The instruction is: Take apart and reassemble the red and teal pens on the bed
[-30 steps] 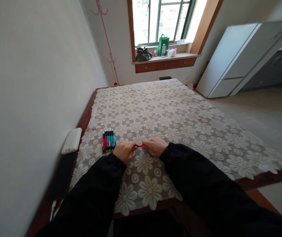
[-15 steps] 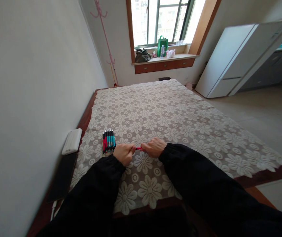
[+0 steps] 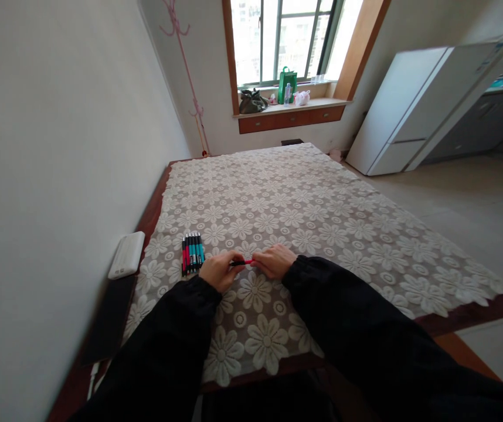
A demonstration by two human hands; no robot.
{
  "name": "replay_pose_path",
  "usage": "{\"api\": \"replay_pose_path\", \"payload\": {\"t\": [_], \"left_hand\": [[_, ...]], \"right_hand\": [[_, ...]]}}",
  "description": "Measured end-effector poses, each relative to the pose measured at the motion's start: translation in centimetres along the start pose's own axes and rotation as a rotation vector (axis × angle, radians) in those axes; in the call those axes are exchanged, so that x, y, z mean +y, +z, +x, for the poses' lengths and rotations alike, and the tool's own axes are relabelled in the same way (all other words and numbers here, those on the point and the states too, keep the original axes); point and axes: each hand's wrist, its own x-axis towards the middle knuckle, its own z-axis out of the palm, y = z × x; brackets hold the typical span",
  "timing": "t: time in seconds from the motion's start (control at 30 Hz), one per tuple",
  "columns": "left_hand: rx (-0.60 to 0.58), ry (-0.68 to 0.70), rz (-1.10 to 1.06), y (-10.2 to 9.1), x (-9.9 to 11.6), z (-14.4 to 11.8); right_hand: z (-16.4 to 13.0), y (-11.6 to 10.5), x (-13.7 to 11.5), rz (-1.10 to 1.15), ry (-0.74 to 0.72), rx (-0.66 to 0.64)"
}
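Between my two hands, a red and black pen [image 3: 247, 262] lies level just above the lace tablecloth [image 3: 268, 339]. My left hand [image 3: 218, 271] is closed on its black end, with thumb and forefinger around it. The pen's red end is pinched by my right hand [image 3: 277, 260], whose fingers hide the tip. Left of my left hand, several pens [image 3: 193, 253] lie side by side in a row, red and black ones on the left, teal and black ones on the right.
A white power bank [image 3: 127, 255] and a flat black object [image 3: 106, 319] lie along the table's left edge by the wall, with a white cable [image 3: 92, 378] near them. Beyond the table stand a pink coat rack [image 3: 186, 64] and a white fridge [image 3: 403, 111]. Bags sit on the windowsill.
The fingers of my left hand have shifted on the pen, and more of its black part shows. My right hand keeps its pinch. The view has moved slightly.
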Motion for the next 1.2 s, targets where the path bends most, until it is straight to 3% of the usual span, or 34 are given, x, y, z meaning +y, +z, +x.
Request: {"api": "replay_pose_path", "payload": {"t": [0.13,0.33,0.47,0.63,0.8,0.97,1.1,1.2], "left_hand": [[-0.035,-0.080,0.037,-0.22,0.07,0.01],[0.079,0.082,0.011,0.01,-0.06,-0.07],[0.022,0.044,0.093,0.10,-0.10,-0.04],[0.081,0.088,-0.006,0.02,0.03,0.03],[-0.008,-0.018,0.077,-0.01,0.13,0.05],[0.064,0.014,0.001,0.10,0.13,0.02],[-0.004,-0.017,0.073,0.10,0.12,-0.02],[0.038,0.022,0.022,0.09,0.07,-0.03]], "right_hand": [[0.02,0.04,0.15,0.073,-0.067,0.064],[-0.04,0.16,0.44,0.147,-0.092,0.098],[0.01,0.51,0.41,0.132,-0.106,0.108],[0.01,0.54,0.49,0.145,-0.096,0.134],[0.07,0.68,0.53,0.139,-0.113,0.145],[0.07,0.70,0.60,0.157,-0.108,0.180],[0.02,0.65,0.67,0.161,-0.144,0.191],[0.01,0.72,0.73,0.162,-0.142,0.210]]}}
